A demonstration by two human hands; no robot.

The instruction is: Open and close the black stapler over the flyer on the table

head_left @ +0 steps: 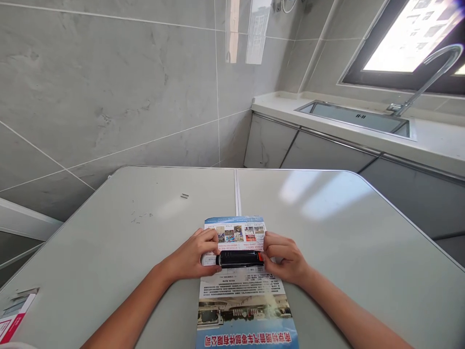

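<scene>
A black stapler (pixel 240 258) with a red-orange piece at its right end lies crosswise over a printed leaflet (pixel 243 286). My left hand (pixel 201 252) grips the stapler's left end, thumb below and fingers above. At the other end, my right hand (pixel 285 254) has its fingers closed around the red-orange part. The leaflet shows small photos, text and a blue band, and its print is upside down to me. Part of it is hidden under the stapler and my fingers.
Two short strips of staples (pixel 184 196) lie on the pale folding table (pixel 156 232), with loose staples (pixel 141 216) scattered to their left. A red and white box (pixel 16 317) sits at the lower left edge. Beyond the table are a tiled wall and a counter with a sink (pixel 356 118).
</scene>
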